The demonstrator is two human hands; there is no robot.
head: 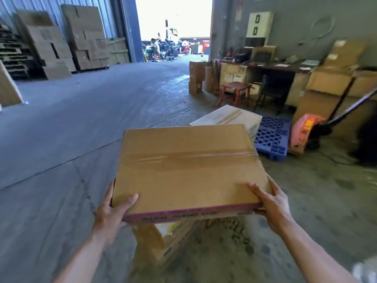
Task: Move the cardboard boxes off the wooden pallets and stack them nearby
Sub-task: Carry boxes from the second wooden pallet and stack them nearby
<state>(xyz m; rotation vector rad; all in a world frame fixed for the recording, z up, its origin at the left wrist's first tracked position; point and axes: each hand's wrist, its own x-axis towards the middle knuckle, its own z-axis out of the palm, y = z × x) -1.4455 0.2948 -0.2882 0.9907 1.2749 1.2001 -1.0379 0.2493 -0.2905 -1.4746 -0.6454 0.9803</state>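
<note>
Blurred print (pixel 179 215) on box (pixel 189 166) edge

This is a warehouse or loading bay: a bare concrete floor (pixel 81 123) runs to a tall open doorway (pixel 173 27) beside a corrugated metal wall (pixel 51 9); flattened cartons (pixel 49 43) and stacked wooden pallets (pixel 14 56) stand along the left side. On the right, cardboard boxes (pixel 330 82) pile up beside a cluttered desk (pixel 271 67); a blue plastic pallet (pixel 273 137) and a pallet jack (pixel 346 108) sit on the floor near them.

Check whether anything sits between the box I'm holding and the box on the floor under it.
Nothing visible does. The held box, gripped by the left hand and right hand, is over the floor box but hides its top, so that part is unchecked.
</note>
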